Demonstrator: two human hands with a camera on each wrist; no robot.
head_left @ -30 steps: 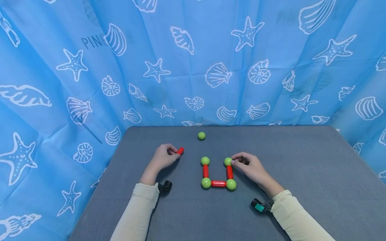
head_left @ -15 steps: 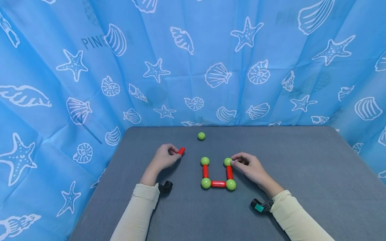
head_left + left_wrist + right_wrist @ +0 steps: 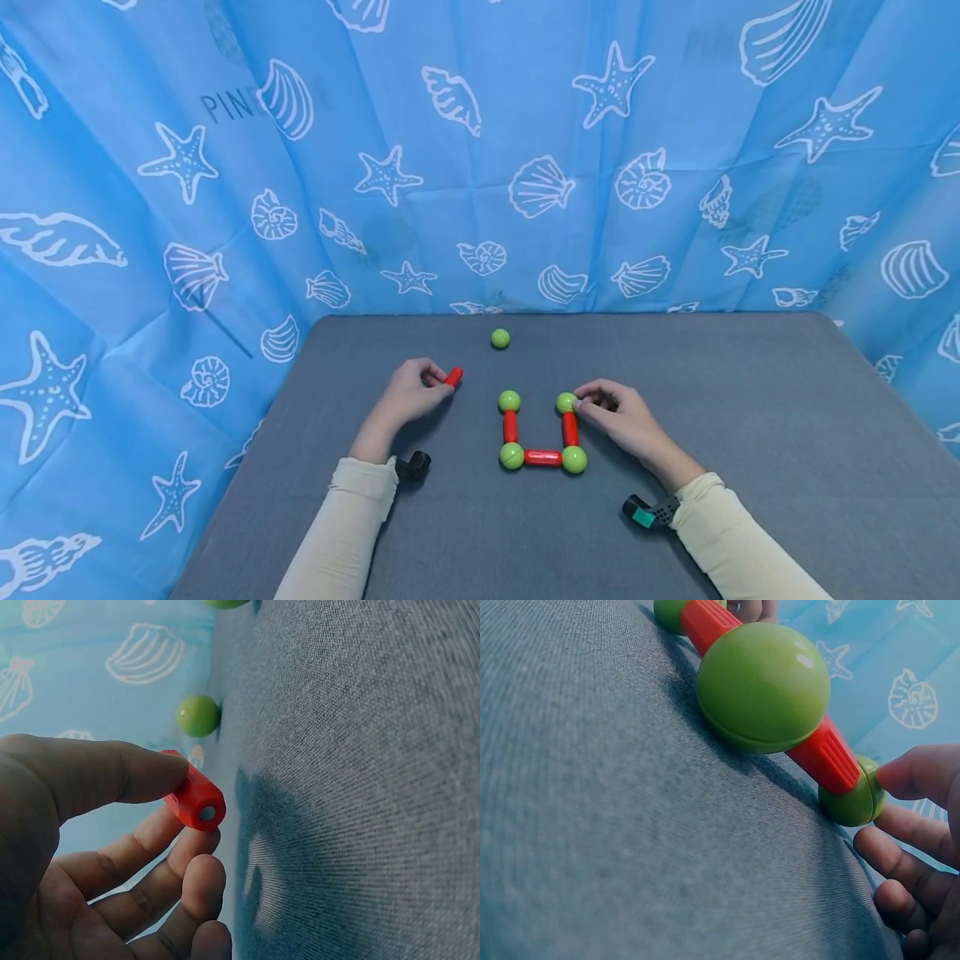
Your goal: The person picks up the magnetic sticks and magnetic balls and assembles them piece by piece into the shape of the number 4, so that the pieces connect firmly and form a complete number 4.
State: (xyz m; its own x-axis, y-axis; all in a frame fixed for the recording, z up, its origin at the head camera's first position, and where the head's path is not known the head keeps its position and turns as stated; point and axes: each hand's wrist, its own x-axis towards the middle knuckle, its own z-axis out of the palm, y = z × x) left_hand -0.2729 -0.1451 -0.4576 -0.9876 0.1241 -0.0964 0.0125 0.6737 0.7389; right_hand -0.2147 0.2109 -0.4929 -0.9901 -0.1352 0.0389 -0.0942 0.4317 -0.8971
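Observation:
My left hand (image 3: 405, 393) pinches a short red magnetic rod (image 3: 454, 376) between thumb and fingers. In the left wrist view a round silver tip shows on the end of the rod (image 3: 196, 796), which is held just off the cloth. To the right lies a U shape of green balls joined by red rods, its gap facing away from me. On its far right ball (image 3: 566, 402) rest the thumb and fingertips of my right hand (image 3: 621, 412), pinching it. The U's far left ball (image 3: 509, 401) is the part nearest the rod in my left hand.
A loose green ball (image 3: 500, 338) lies near the back of the grey cloth-covered table (image 3: 480, 533). Behind the table hangs a blue curtain (image 3: 480, 225) printed with shells and starfish.
My left hand has drifted slightly to the right with the red rod. My right hand stays on the far right ball, and the U shape has not visibly moved.

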